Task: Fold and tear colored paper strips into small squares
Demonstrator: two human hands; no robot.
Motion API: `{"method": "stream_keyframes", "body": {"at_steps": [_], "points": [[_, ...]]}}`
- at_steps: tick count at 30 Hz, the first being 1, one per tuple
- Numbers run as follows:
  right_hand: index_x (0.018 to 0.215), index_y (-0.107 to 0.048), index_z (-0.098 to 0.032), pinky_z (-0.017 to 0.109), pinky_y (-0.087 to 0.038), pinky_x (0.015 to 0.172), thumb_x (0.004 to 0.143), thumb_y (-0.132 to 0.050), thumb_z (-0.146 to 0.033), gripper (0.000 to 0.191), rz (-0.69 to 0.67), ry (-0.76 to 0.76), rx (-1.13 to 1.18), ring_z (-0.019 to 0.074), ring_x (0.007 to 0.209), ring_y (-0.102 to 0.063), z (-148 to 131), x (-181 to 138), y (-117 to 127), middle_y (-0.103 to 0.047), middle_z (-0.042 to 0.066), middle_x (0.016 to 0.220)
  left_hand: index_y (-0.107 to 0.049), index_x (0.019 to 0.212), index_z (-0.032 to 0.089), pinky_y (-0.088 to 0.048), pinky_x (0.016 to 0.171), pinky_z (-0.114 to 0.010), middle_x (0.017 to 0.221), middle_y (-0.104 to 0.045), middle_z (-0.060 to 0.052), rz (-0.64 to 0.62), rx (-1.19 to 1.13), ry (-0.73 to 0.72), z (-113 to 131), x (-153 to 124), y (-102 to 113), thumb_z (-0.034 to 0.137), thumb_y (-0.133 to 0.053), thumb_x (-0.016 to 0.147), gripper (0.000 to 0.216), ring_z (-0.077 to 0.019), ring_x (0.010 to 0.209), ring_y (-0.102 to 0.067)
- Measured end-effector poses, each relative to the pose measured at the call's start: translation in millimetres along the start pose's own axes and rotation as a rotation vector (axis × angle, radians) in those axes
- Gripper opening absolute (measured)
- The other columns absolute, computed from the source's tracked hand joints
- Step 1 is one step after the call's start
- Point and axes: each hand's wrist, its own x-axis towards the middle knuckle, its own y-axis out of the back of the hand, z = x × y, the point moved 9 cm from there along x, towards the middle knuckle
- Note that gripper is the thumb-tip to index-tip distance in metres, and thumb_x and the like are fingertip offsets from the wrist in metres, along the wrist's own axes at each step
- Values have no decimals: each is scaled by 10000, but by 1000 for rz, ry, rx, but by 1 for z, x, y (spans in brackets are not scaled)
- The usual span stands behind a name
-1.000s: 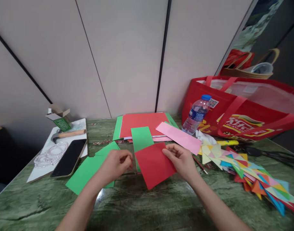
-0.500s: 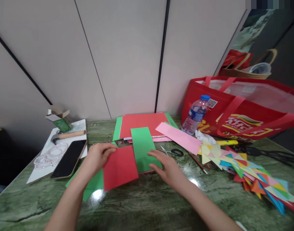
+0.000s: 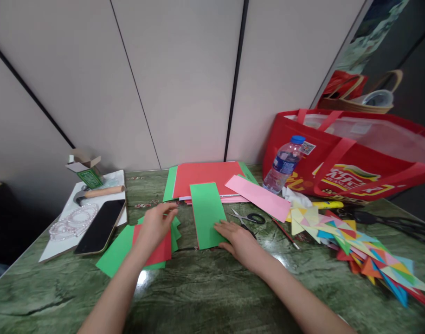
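My left hand (image 3: 159,221) hovers, fingers loosely apart and empty, over a red square of paper (image 3: 163,250). That square lies on several green paper pieces (image 3: 117,248), partly covered by my hand and forearm. My right hand (image 3: 238,239) rests with fingers spread on the lower right edge of a long green paper strip (image 3: 206,213). A thin reddish edge shows under the strip's left side. Just right of the strip lie scissors with black handles (image 3: 254,218), partly behind my right hand. A pink paper strip (image 3: 257,197) lies farther back.
A stack of coloured sheets (image 3: 209,178) lies by the wall. On the left are a phone (image 3: 100,227), a hammer (image 3: 104,191), a beaded string (image 3: 75,222) and a small green box (image 3: 89,174). A water bottle (image 3: 284,167), red bag (image 3: 338,157) and folded paper pieces (image 3: 365,250) occupy the right.
My left hand has let go of the red square, which now lies on the green pieces at left. My right hand has come down onto the green strip.
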Motion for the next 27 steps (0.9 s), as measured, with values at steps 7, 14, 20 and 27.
{"method": "stream_keyframes", "body": {"at_steps": [7,14,20,27], "points": [[894,-666,-181,385,-470,879,832,-456,-118,228,176,16,124,219,1025,-588,-6,1,20,-677,88,1009,-556,706,144,-501,555,-310,603,-630,-46,-288,-720,349,-1,-17,-59,459,-494,769,327,-190,546,-622],[911,-624,-181,325,-473,862,816,-470,-124,189,464,151,356,176,967,-611,-35,-10,68,-686,79,960,-558,954,123,-509,688,-387,860,-679,-136,-556,-1230,503,21,-34,-89,617,-305,798,577,-231,772,-647],[820,-627,-207,230,-498,726,808,-474,-170,158,179,127,602,138,769,-661,-62,-7,53,-706,18,826,-563,1067,159,-488,701,-301,945,-682,-97,-520,-1386,466,22,-27,-84,486,-477,800,431,-211,812,-644],[719,-599,-213,410,-413,893,782,-537,-186,93,463,30,496,231,1079,-520,-34,-8,74,-647,79,1016,-583,1091,202,-468,591,-250,869,-697,-66,-512,-1352,506,27,-36,-86,207,-635,714,381,-168,670,-634]]}}
